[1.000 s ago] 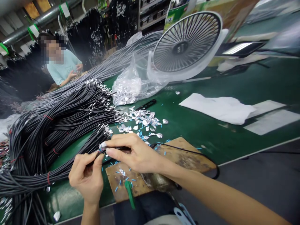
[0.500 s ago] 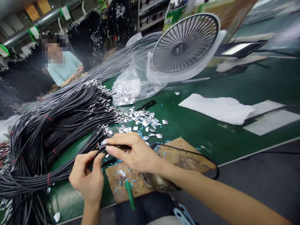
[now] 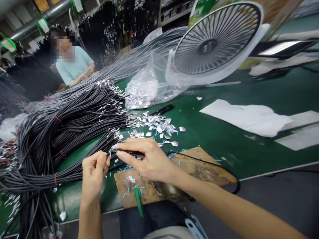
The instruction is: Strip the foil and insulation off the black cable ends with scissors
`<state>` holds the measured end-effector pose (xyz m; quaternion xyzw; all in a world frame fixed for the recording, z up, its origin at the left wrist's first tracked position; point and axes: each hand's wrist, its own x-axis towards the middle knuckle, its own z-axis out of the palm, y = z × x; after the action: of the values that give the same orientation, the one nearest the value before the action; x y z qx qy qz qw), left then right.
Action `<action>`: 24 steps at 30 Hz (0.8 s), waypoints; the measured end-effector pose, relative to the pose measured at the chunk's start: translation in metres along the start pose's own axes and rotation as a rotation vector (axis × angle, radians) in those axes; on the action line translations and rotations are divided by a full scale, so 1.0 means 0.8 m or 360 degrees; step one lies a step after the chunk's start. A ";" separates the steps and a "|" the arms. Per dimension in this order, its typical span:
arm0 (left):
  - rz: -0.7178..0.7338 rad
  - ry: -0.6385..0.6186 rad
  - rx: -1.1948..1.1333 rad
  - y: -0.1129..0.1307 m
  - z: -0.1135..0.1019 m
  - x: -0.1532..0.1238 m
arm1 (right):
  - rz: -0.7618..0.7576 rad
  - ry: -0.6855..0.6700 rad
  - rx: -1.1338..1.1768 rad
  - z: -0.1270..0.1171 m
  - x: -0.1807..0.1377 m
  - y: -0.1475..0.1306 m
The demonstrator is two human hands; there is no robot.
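Cable end [image 3: 110, 152] sat in L grip [image 3: 94, 166], pinched tight, adj. to R grip [image 3: 149, 157], which grasped blk tool [image 3: 136, 153]; grn tabletop [image 3: 189, 116] bore foil scraps [image 3: 161, 127]; shelving [image 3: 174, 14] stood at rm rear.

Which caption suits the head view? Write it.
Left hand holding a cable end close to the right hand, beside bundled black cables.

White fan [image 3: 207, 47] on the green counter [image 3: 249, 86], dark phone [image 3: 281, 49] to its right, white cloth [image 3: 244, 117] and pale sheets [image 3: 300, 139] toward the front edge, person in light blue [image 3: 74, 68] beyond.
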<state>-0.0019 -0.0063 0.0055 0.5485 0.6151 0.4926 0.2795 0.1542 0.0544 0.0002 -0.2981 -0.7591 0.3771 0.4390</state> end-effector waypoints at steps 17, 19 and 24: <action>0.0577 0.0222 0.0255 -0.009 0.032 0.021 | -0.0244 0.0005 -0.0072 0.002 0.010 0.013; 0.0634 0.0209 0.0238 -0.011 0.039 0.031 | -0.0290 -0.0044 -0.0109 0.000 0.011 0.012; 0.0652 0.0338 0.0247 -0.022 0.034 0.035 | -0.0245 -0.0246 0.0187 0.002 0.012 0.020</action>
<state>0.0082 0.0302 -0.0150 0.6267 0.5530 0.5452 0.0645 0.1505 0.0700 -0.0090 -0.1825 -0.7879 0.4080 0.4235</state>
